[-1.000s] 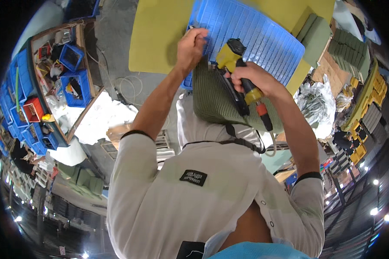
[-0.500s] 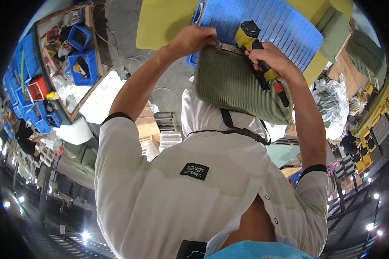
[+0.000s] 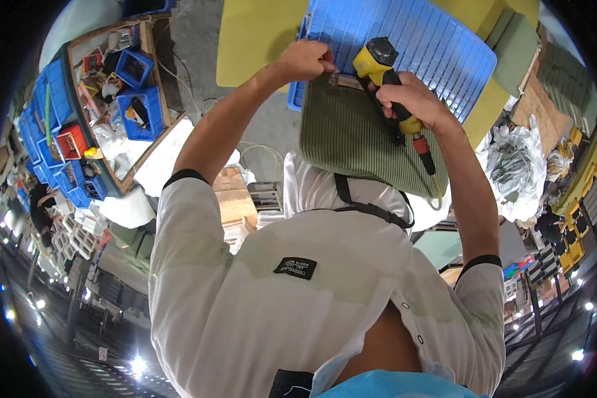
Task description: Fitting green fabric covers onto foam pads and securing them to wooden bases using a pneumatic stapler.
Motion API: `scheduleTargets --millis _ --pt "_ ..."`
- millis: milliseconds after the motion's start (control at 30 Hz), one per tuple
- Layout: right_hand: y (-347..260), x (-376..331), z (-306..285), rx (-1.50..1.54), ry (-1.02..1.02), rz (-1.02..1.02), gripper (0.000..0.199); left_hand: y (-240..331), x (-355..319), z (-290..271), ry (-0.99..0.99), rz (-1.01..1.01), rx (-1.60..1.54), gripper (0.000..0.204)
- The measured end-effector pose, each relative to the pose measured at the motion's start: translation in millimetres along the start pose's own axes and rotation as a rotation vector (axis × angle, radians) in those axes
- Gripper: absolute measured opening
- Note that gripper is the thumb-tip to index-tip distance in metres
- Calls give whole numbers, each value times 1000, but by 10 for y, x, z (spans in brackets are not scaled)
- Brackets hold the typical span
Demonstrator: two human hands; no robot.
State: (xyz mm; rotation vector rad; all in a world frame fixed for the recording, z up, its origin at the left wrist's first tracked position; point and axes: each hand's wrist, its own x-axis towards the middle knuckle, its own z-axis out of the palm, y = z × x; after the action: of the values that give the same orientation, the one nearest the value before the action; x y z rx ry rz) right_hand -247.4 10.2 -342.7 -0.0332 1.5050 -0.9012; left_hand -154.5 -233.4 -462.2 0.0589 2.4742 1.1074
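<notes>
My right hand (image 3: 411, 99) is wrapped round the grip of a yellow and black air stapler (image 3: 378, 60), with a red and black hose fitting at its lower end. The stapler is over the far part of a green ribbed cushion (image 3: 351, 132), which lies across my lap. At the cushion's far left corner is my left hand (image 3: 306, 60), its fingers curled and pressed together. What they pinch, if anything, is hidden. Close by those fingertips, a short pale strip (image 3: 345, 81) shows along the cushion's far edge.
Beyond the cushion stands a blue plastic crate (image 3: 431, 46) over a yellow-green board (image 3: 252, 40). To the left, a wood-edged bench (image 3: 162, 86) carries blue bins (image 3: 139, 113). Crumpled clear plastic (image 3: 514, 166) lies at right, and a thin hose (image 3: 259, 147) on the floor.
My left hand has drawn slightly back from the cushion's corner, uncovering more of the pale strip. The stapler has shifted a little toward the left and nearer, still in my right hand.
</notes>
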Motion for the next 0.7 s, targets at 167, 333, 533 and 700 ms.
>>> scheduleTargets --millis 167,333,533,700 --pt "-148 43 138 93 -69 -13 26 29 47 -105 -170 -161 -210 24" --pt "-271 204 300 -15 -83 23 26 -77 0 -30 30 48 -278 22" --pt "-208 24 214 73 -3 30 44 -32 -313 33 476 -196 -622 21" --pt "-144 -100 130 187 20 -24 47 48 -475 44 154 -81 -376 20"
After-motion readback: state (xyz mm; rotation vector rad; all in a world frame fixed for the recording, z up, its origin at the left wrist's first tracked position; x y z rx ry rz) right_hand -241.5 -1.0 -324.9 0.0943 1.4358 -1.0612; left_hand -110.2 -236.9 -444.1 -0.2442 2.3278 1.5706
